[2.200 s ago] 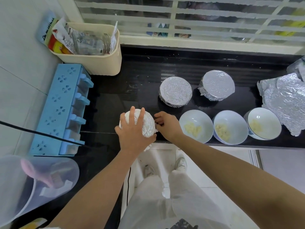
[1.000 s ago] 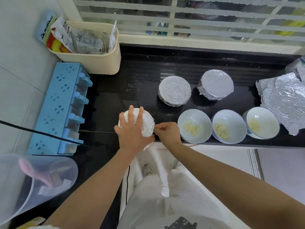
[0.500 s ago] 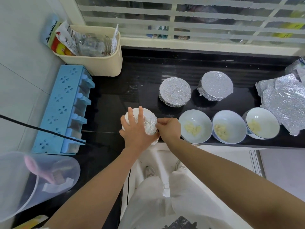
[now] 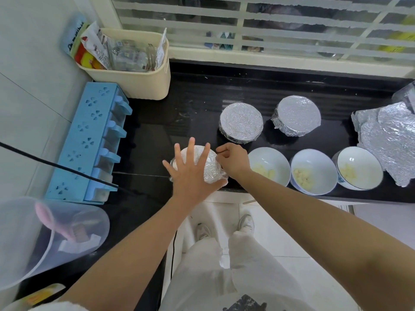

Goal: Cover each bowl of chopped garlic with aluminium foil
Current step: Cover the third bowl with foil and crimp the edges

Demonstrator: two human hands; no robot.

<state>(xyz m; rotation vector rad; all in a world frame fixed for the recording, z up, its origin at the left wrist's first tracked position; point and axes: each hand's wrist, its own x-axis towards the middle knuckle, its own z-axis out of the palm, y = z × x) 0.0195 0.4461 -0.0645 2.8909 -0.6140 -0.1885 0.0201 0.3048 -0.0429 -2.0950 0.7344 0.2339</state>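
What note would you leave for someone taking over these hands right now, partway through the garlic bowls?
Left hand: pressed flat, fingers spread, on the foil-wrapped bowl at the front edge of the counter.
Right hand: pinching that bowl's foil at its right rim.
Done: two covered bowls stand behind.
Left: finish crimping this bowl's foil, then cover the three open bowls of garlic to the right. The loose foil sheets lie at the far right.

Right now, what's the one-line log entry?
left hand flat on foiled bowl | right hand pinches its rim | covered bowls behind: two | open bowls: three
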